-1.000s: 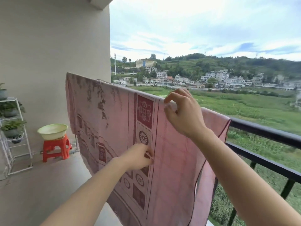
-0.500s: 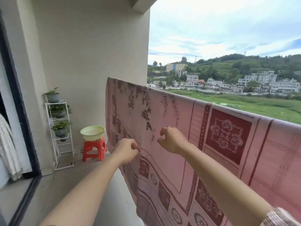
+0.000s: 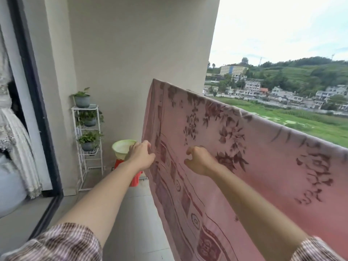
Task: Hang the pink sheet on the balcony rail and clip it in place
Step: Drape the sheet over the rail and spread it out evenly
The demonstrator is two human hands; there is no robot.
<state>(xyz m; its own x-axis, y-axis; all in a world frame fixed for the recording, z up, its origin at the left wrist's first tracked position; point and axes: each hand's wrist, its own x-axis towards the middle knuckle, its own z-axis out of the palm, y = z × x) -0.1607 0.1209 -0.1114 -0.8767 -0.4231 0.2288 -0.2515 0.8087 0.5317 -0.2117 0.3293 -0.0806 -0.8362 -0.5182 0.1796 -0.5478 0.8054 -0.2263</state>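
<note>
Now left hand (image 3: 141, 155) fingers pinch pink sheet (image 3: 254, 166) edge; right hand (image 3: 200, 160) fingers curled, parted, gripping nothing.

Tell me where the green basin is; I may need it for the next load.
The green basin sits on a red stool by the far wall, right of the white plant rack, just behind the left hand.

A home balcony: a pink sheet (image 3: 244, 147) hangs at right, a white rack (image 3: 85, 147) of potted plants (image 3: 82, 98) stands at left, beside a sliding glass door (image 3: 35, 110); town and fields lie beyond.
</note>
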